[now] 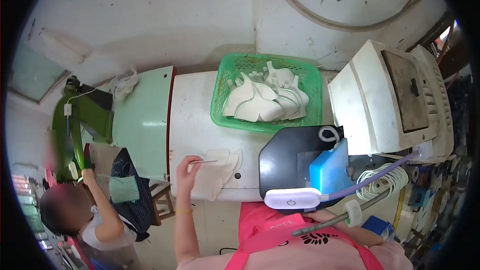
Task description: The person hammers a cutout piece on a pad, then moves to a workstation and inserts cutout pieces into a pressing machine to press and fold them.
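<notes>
My left hand (187,171) is over the white table, its fingers pinched on the edge of a thin white piece (204,161). Beside and under it lies a loose stack of white cut pieces (220,172) near the table's front edge. My right hand (314,215) is low by the pink apron, mostly hidden behind the white lamp and the metal rod, so its fingers cannot be made out. A green plastic basket (216,101) behind the stack holds several curved white pieces (260,101).
A black machine (282,162) with a blue part (327,170) and a lit white lamp (292,199) stands right of the stack. A large white machine (355,105) is behind it. At left, a person (107,220) sits by a green machine (62,120).
</notes>
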Tool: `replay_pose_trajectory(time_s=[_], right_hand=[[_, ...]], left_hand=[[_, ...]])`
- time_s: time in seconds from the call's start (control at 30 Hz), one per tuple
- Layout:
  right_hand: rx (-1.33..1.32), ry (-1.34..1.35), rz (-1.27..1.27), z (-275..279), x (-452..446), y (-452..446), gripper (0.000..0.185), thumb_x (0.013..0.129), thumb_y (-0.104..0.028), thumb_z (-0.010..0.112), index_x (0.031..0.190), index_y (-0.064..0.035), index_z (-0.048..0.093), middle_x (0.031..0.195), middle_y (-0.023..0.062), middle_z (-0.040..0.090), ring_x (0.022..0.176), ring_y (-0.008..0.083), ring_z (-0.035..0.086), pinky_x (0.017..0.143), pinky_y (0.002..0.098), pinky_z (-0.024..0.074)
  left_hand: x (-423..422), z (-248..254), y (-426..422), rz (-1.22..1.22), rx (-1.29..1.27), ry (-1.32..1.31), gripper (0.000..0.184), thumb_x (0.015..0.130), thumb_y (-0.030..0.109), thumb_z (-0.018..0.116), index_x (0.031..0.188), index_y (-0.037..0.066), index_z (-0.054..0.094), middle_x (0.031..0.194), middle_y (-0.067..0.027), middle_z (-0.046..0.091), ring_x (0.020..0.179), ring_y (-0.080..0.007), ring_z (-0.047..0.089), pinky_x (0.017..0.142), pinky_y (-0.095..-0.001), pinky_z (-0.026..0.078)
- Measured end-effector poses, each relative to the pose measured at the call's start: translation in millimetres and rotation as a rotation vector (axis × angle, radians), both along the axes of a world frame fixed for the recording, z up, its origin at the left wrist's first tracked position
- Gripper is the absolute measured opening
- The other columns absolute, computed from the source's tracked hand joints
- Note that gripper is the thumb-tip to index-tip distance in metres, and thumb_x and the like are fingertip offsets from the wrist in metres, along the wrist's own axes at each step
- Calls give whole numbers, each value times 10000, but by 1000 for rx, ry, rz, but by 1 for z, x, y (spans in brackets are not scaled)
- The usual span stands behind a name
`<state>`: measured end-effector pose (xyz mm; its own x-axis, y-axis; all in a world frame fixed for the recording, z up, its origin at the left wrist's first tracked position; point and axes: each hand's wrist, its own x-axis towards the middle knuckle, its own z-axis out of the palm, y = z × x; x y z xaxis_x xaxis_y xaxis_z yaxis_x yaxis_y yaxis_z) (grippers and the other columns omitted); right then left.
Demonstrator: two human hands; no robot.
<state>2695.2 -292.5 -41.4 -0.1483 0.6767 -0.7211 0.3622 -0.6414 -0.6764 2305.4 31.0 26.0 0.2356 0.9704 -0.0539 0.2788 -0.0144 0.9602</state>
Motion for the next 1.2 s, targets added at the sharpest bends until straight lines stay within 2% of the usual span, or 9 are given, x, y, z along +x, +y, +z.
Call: replay_pose_trajectory(time_s=[0.23,0.37,0.43,0.57,0.6,0.73,0.77,1.03,1.2], right_hand=[[7,63,72,-37,12,24,410,945,-353,564,1247,-76,581,1242,128,601,1179,273,542,1028,355,396],[30,88,183,-84,-10,37,398,940,-376,560,1209,-85,606,1196,141,626,1137,292,572,1009,369,414],[72,86,238,-101,-20,34,395,938,-388,559,1190,-90,618,1173,147,639,1117,301,587,999,376,423],[383,-6,338,-129,-21,10,352,937,-354,549,1143,-83,639,1091,164,667,1041,337,627,920,408,478],[392,-53,353,-139,-20,3,357,952,-332,538,1201,-90,625,1110,148,674,1030,295,652,914,381,495],[369,-88,272,-102,-16,-12,338,949,-301,551,1192,-76,622,1103,143,677,1031,293,653,901,377,501],[397,-86,250,-92,-13,-14,332,948,-292,554,1189,-73,621,1105,143,676,1034,294,652,900,376,501],[639,-311,199,-73,20,-46,278,922,-217,594,1146,-57,633,1091,141,677,1000,297,656,869,363,510],[736,-109,145,-13,39,-49,234,896,-148,607,1101,-47,653,1006,161,674,917,329,652,805,386,521]], left_hand=[[41,116,-58,-117,163,-68,235,816,-83,540,1016,-10,637,909,-66,624,920,-185,575,815,-309,451],[99,103,-76,-534,452,-35,269,841,-21,593,1095,48,644,1112,-120,555,939,-258,567,816,-319,459],[124,81,-91,-686,316,58,262,855,-21,583,1096,70,633,1126,-125,498,929,-276,557,794,-319,469],[165,71,-119,-648,448,78,256,847,-38,553,1076,58,617,1032,-134,476,841,-279,563,741,-334,480],[171,64,-125,-607,505,133,244,842,-9,573,1070,65,620,1047,-127,491,883,-274,564,761,-353,466],[193,51,-138,-450,951,445,261,834,117,661,1096,118,656,1083,-92,553,1038,-278,536,854,-386,403],[196,47,-140,-475,908,456,306,813,179,688,1113,138,646,1134,-74,558,1090,-281,509,901,-414,361],[219,44,-158,-426,935,513,344,830,199,677,1157,121,605,1154,-79,560,1080,-297,520,883,-415,405],[226,46,-161,-407,945,562,360,847,180,648,1193,108,583,1171,-95,548,1108,-304,516,899,-424,406]])
